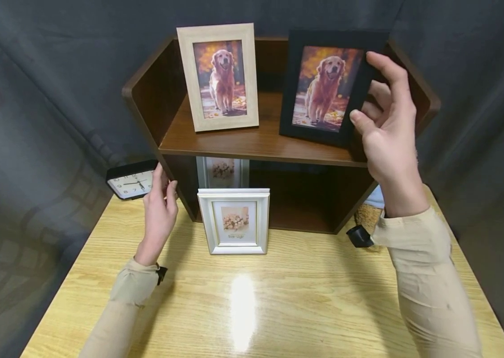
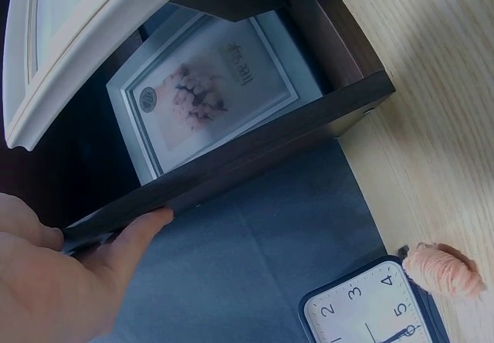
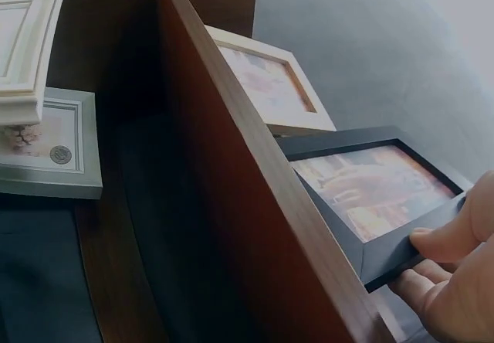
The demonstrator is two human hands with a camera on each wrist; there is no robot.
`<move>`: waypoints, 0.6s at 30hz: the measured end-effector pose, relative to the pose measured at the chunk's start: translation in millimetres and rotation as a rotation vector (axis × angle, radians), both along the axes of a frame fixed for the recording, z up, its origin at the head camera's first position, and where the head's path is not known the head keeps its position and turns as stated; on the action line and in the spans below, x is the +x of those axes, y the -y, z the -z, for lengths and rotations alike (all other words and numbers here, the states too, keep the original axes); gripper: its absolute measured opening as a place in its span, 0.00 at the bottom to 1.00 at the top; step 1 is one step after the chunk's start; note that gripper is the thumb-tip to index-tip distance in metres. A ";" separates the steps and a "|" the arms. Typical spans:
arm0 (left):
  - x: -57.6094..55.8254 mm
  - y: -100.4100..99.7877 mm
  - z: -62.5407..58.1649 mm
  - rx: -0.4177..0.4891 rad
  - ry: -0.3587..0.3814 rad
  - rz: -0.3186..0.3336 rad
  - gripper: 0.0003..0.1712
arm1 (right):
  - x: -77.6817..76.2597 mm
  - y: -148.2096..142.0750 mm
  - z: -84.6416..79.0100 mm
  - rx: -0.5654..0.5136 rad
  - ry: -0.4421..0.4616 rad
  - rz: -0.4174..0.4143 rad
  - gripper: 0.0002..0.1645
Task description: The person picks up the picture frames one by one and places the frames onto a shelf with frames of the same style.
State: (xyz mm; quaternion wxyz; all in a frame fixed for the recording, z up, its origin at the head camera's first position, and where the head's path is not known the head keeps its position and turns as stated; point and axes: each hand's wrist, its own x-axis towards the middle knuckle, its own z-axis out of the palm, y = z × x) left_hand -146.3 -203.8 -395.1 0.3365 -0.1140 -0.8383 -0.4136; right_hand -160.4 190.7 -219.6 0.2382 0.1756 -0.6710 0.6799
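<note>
Tabletop (image 1: 198,293), shelf (image 1: 252,147), black frame (image 1: 330,89) inside, in right grip (image 1: 388,119)

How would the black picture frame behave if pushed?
The black picture frame seems stiff, with straight, thick borders. Taller than deep, it may tip if pushed high. The right hand pinches only one side, so it could pivot.

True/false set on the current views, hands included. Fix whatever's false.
1. The right hand grips the black frame. True.
2. In the head view, the clock is left of the brown shelf. True.
3. The left hand holds the clock. False: it holds the shelf's side panel.
4. The white frame shows a dog. False: it shows flowers.
5. The beige frame stands on the shelf's upper board. True.
</note>
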 end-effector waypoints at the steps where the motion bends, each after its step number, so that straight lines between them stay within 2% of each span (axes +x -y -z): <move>1: 0.0 -0.1 0.1 0.001 0.000 0.001 0.31 | -2.0 -0.5 -0.3 -0.005 0.010 -0.003 0.42; 5: 0.0 -0.2 0.4 -0.002 -0.003 -0.003 0.31 | -8.3 -2.9 -1.0 -0.018 0.052 -0.015 0.42; 13: -1.0 1.0 2.3 -0.010 -0.014 -0.014 0.31 | -18.1 -6.8 0.1 -0.037 0.076 -0.032 0.42; 18: -1.2 1.1 2.0 -0.010 -0.011 -0.014 0.31 | -20.8 -7.6 0.6 0.007 0.118 -0.026 0.42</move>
